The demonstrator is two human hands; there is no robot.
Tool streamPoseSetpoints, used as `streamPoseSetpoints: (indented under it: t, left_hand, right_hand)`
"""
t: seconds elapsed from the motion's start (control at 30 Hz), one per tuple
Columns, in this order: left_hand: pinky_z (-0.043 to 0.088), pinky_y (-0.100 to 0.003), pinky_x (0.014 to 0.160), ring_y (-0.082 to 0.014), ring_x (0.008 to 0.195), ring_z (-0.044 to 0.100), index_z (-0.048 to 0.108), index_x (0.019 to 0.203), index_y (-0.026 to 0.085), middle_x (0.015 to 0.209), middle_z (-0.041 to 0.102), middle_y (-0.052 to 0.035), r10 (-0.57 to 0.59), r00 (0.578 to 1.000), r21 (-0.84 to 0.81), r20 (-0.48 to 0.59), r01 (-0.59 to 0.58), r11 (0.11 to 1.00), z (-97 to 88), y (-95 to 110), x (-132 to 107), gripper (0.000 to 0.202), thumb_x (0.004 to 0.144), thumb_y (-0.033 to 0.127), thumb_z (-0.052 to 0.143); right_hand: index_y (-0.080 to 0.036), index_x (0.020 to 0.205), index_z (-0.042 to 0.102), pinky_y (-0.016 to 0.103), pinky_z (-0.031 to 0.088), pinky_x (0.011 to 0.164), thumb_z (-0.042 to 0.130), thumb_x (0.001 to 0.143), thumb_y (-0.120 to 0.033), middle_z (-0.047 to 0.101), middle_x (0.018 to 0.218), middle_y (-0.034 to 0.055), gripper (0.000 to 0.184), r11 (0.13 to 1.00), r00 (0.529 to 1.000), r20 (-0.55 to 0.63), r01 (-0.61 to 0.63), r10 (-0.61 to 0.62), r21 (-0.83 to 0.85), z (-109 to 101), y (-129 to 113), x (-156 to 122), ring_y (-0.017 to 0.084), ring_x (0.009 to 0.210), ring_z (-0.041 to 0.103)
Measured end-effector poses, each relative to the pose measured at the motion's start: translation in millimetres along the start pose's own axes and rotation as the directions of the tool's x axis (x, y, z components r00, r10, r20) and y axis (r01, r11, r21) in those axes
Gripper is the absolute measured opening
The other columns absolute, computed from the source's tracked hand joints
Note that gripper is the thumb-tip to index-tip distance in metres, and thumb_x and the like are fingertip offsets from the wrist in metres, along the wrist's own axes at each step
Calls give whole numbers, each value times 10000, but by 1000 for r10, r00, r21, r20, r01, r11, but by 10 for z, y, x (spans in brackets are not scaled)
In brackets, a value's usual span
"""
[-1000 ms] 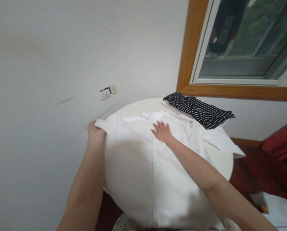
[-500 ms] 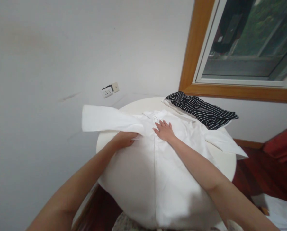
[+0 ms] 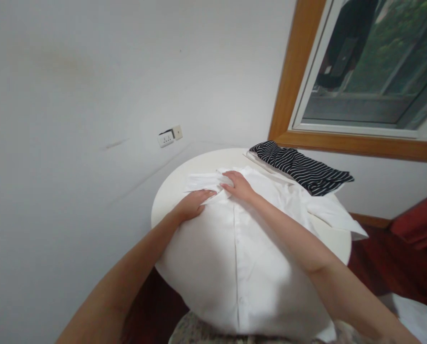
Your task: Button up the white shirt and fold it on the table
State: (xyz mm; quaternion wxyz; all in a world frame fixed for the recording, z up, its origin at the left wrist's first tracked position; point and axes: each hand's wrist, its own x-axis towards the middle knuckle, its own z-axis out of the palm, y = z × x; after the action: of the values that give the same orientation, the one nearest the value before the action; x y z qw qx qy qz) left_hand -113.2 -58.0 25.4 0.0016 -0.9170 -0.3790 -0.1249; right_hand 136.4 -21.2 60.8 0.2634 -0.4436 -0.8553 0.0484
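Frame centre: our left hand [image 3: 193,204] lies open and flat on the white shirt [image 3: 242,258]. Our right hand [image 3: 239,185], fingers loosely extended, presses the folded sleeve [image 3: 202,181], gripping nothing.

Bare forearms [image 3: 134,267]; perhaps a speckled garment [image 3: 195,329].

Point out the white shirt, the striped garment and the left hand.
white shirt [image 3: 238,267]: head view, on the button placket of the front.
striped garment [image 3: 302,167]: head view, middle of the folded fabric.
left hand [image 3: 193,204]: head view, back of the hand, flat on the shirt.
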Motion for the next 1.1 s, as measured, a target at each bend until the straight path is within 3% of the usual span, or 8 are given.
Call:
streamPoseSetpoints:
  t: [0.13,0.3,0.47,0.57,0.63,0.7,0.83,1.1]
  left_hand:
    - [388,-436,1106,-261,1257,522,556,1336,148,1350,583,-138,-18,1000,52,9,17,999,11,-4,1,572,771,120,471]
    - [401,-438,1099,-249,1246,534,566,1332,180,1337,600,-116,-2,1000,55,-14,3,998,46,-46,-5,553,788,139,473]
    - [347,-423,1145,-213,1320,482,471,1426,178,1429,540,-104,31,999,20,-32,-31,999,107,-103,-30,619,810,138,434]
    - [348,-419,1144,-215,1327,477,453,1441,181,1443,526,-107,21,999,-4,-33,-21,1000,127,-126,-49,634,808,154,446]
    - [355,-430,1137,-229,1323,481,449,1446,181,1439,529,-113,19,999,-20,-34,-20,1000,133,-132,-58,650,797,154,458]
    - [362,-448,1127,-242,1317,484,438,1455,190,1436,532,-113,21,999,-28,-42,-22,999,131,-125,-57,671,786,146,462]
    - [368,-447,1106,-250,1286,502,445,1452,213,1416,549,-101,-12,999,17,-47,13,1000,83,-67,-36,677,779,143,475]
    - [385,-456,1017,-321,1259,478,472,1420,210,1431,505,-142,-305,950,288,-72,312,905,-175,-40,-242,604,819,168,514]
  right_hand:
    - [-215,1379,539,360,368,1062,527,930,-325,567,1382,93,462,974,963,216,189,-159,-127,128,-466,355,232,1292,473]
    - [-219,1148,698,363,461,905,457,895,-177,693,1163,109,352,942,935,350,162,-52,-293,258,-701,588,258,1112,610]
    - [-198,1099,680,305,465,899,425,866,-196,690,1136,93,346,985,995,55,-78,87,-153,78,-396,452,226,1093,601]
    - [-170,1044,654,324,476,917,423,828,-242,689,1067,88,325,950,939,-170,-279,300,141,-102,-110,165,220,1025,606]
    - [-166,1019,624,332,534,790,453,782,-272,690,996,75,311,813,849,-195,-368,492,452,-208,63,-127,218,907,625]
    - [-192,1062,585,312,562,682,485,742,-282,686,1003,49,347,539,754,-84,-383,652,750,-302,201,-471,203,856,634]
    - [-211,883,592,346,603,691,597,708,-241,680,928,59,178,91,718,267,-418,642,904,-507,392,-1081,196,811,664]
    - [-233,868,466,426,628,681,536,905,-531,594,711,0,308,-194,603,395,-371,693,908,-738,674,-1262,214,776,711]
